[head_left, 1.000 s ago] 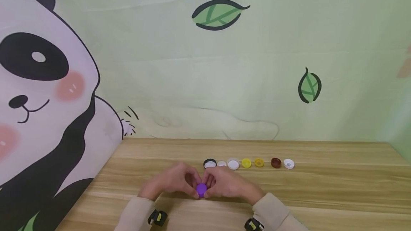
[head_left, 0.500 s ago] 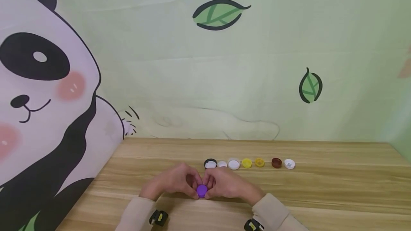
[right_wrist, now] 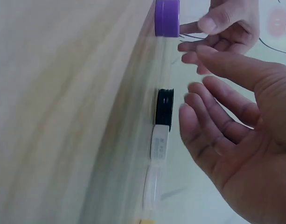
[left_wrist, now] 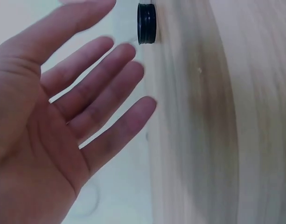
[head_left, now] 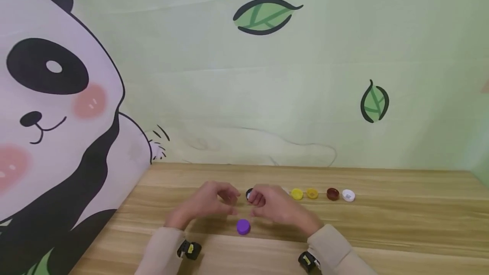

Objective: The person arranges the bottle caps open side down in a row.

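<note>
A purple bottle cap [head_left: 243, 226] lies on the wooden table, top up, a little nearer than both hands. My left hand [head_left: 206, 203] is raised behind and left of it, fingers loosely bent and holding nothing. Opposite, my right hand [head_left: 280, 207] hovers with thumb and fingers apart, also holding nothing. Behind the right fingertips sits a black cap [head_left: 248, 193], partly hidden in the head view. The left wrist view shows the open left palm [left_wrist: 54, 126] beside that black cap. A white cap [right_wrist: 159, 142] and a translucent cap [right_wrist: 152, 186] follow it in the right wrist view.
The row runs on to the right with a yellow cap [head_left: 296, 194], an orange-yellow cap [head_left: 312, 193], a brown cap [head_left: 333, 194] and a white cap [head_left: 348, 195] showing its inside. A printed panda cloth [head_left: 214, 96] hangs behind the table [head_left: 401, 220].
Both hands have let go of the purple cap, parted slightly and moved up and away from it. The cap stays on the table. The head view has shifted slightly.
</note>
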Tool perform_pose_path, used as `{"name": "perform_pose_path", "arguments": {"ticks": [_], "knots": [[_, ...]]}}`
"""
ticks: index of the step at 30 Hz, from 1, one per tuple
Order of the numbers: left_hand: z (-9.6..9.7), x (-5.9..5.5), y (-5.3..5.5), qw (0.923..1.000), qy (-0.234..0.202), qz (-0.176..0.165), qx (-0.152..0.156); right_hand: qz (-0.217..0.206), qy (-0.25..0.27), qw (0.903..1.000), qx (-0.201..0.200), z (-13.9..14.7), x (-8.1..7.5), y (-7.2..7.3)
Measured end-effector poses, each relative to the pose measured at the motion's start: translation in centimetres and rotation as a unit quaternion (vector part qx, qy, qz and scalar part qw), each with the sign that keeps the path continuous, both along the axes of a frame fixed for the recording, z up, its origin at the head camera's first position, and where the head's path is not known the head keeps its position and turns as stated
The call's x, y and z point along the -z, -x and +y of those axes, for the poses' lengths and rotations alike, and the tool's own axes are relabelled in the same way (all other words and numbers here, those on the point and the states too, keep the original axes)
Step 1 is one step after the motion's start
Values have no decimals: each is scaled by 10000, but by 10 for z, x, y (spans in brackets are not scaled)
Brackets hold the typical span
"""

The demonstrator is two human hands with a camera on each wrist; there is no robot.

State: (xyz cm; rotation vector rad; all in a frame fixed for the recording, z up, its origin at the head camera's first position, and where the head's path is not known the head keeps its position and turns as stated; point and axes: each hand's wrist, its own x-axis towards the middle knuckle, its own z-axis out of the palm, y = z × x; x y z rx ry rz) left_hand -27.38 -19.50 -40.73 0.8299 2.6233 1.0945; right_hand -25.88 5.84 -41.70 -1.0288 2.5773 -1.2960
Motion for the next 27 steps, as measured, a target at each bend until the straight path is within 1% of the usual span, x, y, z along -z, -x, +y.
{"name": "perform_pose_path", "arguments": {"ticks": [3, 8, 10, 12, 15, 20, 25, 27], "knots": [[5, 3, 6, 9995, -105, 208, -229, 292, 75, 9993, 216, -1, -1, 3], [16, 5, 15, 9968, -303, 515, -529, 718, -63, 9951, 681, -3, -3, 8], [20, 5, 19, 9957, -427, 579, -582, 838, -165, 9934, 764, -4, -2, 12], [23, 7, 22, 9949, -514, 583, -636, 907, -302, 9926, 755, -4, -1, 16], [28, 10, 25, 9946, -534, 499, -736, 939, -575, 9917, 669, -2, 1, 22], [33, 14, 29, 9940, -423, 429, -913, 1008, -966, 9887, 556, -2, 3, 30], [35, 16, 31, 9947, -250, 353, -936, 728, -1214, 9883, 572, -3, 2, 35], [36, 17, 32, 9949, -198, 375, -913, 620, -1257, 9885, 566, -4, 2, 37]]}}
